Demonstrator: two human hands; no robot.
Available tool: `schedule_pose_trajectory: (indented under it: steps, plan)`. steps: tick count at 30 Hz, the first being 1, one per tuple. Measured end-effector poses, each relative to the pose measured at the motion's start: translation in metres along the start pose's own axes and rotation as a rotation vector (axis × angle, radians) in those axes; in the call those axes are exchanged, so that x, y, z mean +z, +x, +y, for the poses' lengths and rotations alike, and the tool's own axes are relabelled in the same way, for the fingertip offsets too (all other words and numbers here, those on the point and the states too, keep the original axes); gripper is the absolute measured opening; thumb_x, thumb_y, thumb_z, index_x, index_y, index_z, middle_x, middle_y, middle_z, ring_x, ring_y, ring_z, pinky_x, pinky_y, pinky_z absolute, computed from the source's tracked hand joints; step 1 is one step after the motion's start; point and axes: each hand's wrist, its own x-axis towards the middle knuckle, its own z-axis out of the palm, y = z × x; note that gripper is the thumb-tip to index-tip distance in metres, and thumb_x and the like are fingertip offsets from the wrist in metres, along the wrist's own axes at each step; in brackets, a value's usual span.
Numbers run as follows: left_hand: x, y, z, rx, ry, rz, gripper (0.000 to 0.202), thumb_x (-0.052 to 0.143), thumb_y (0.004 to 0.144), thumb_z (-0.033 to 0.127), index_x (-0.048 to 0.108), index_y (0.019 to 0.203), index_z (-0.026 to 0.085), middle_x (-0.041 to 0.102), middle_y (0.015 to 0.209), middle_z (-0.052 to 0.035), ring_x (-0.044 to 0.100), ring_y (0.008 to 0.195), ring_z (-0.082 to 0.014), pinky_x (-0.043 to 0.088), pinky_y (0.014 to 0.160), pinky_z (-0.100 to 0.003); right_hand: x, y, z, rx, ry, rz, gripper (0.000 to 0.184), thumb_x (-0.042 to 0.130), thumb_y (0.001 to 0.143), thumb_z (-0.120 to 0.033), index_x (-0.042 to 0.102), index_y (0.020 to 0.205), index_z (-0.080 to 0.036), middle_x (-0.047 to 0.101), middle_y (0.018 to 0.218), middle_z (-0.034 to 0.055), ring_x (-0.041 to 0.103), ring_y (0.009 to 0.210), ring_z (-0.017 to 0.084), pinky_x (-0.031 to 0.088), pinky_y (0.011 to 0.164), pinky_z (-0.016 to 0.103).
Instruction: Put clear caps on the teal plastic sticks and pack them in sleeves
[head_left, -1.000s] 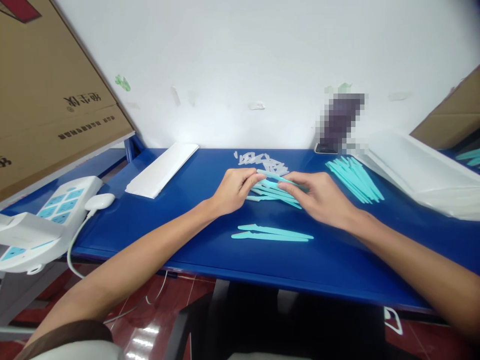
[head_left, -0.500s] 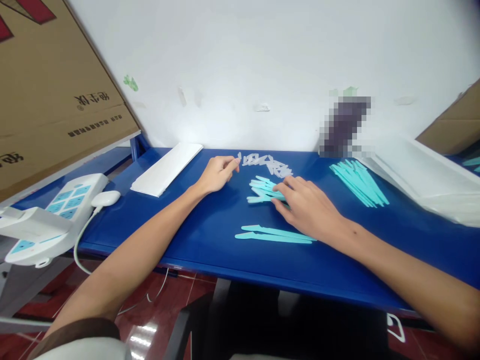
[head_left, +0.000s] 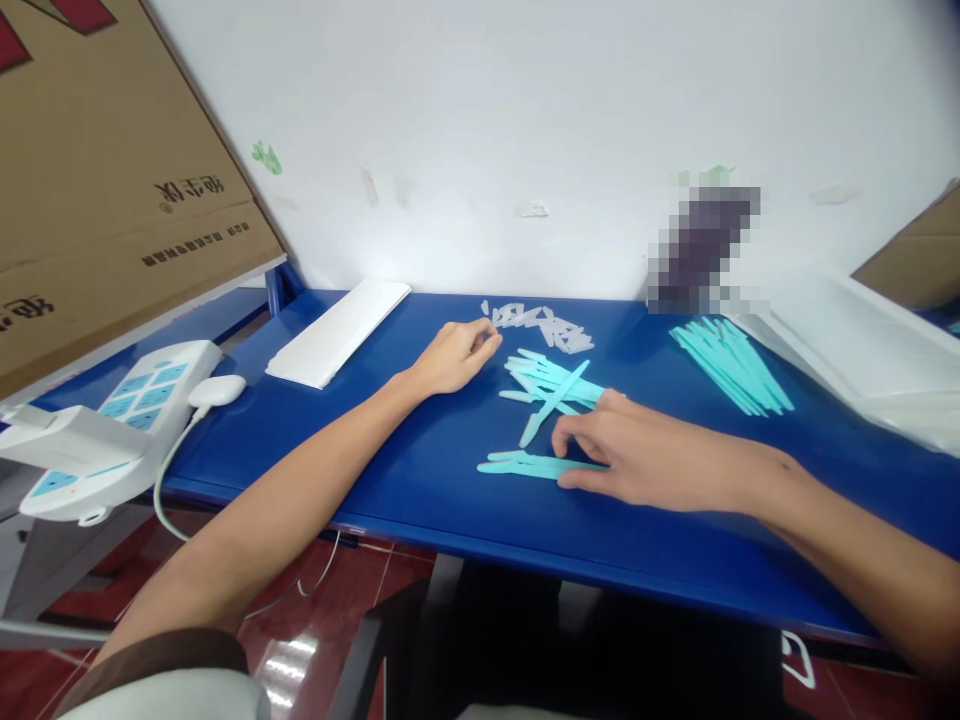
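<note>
My left hand (head_left: 459,357) rests on the blue table with curled fingers, just left of the small translucent blade covers (head_left: 551,325); whatever its fingertips hold, if anything, is hidden. My right hand (head_left: 626,450) bends its thumb and forefinger around two mint-green eyebrow razors (head_left: 517,464) lying together near the front, and covers their right ends. Its outer fingers lie at the right end of a loose pile of razors (head_left: 551,375). One razor (head_left: 553,403) lies slantwise across that pile, its lower end toward the front pair.
Another bundle of razors (head_left: 731,368) lies at right, beside a whitish plastic-lined tray (head_left: 870,340). A white flat packet (head_left: 341,335) is at left, near a power strip (head_left: 150,385) with a white plug and cable. A large carton (head_left: 97,180) leans at far left. The wall (head_left: 465,120) bounds the back.
My right hand has moved from the pile toward the front pair, which now lies closer together. A razor now lies slantwise over the pile. My left hand has barely moved.
</note>
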Motion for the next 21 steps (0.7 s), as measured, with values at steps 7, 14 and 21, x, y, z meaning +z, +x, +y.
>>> schedule_pose_trajectory:
  steps: [7, 14, 21]
  plan:
    - [0.004, 0.001, 0.002, 0.087, 0.050, -0.012, 0.032, 0.043, 0.103, 0.038, 0.067, 0.104, 0.017, 0.065, 0.086, -0.0033, 0.055, 0.072, -0.0171, 0.040, 0.070, -0.030, -0.011, -0.007, 0.004, 0.029, 0.156, -0.227, 0.019, 0.060, 0.087, -0.041, 0.066, 0.086, -0.023, 0.057, 0.067, -0.0021, 0.045, 0.054, 0.012, 0.034, 0.052, 0.026]
    - [0.007, -0.005, 0.047, 0.284, 0.066, -0.130, 0.038, 0.057, 0.097, 0.052, 0.070, 0.111, 0.019, 0.063, 0.115, -0.0105, 0.054, 0.111, -0.0271, 0.040, 0.102, -0.043, -0.026, -0.015, 0.025, -0.043, 0.239, 0.019, 0.018, 0.066, 0.084, -0.037, 0.064, 0.076, -0.022, 0.050, 0.063, -0.0031, 0.041, 0.055, 0.011, 0.034, 0.054, 0.026]
    - [0.006, -0.012, 0.057, 0.322, 0.187, -0.335, 0.056, 0.056, 0.096, 0.053, 0.054, 0.144, 0.025, 0.043, 0.151, -0.0177, 0.035, 0.140, -0.0393, 0.034, 0.109, -0.060, -0.025, 0.008, 0.043, 0.026, 0.553, 0.856, 0.028, 0.068, 0.082, -0.044, 0.061, 0.070, -0.020, 0.058, 0.066, 0.0014, 0.049, 0.061, 0.014, 0.037, 0.058, 0.029]
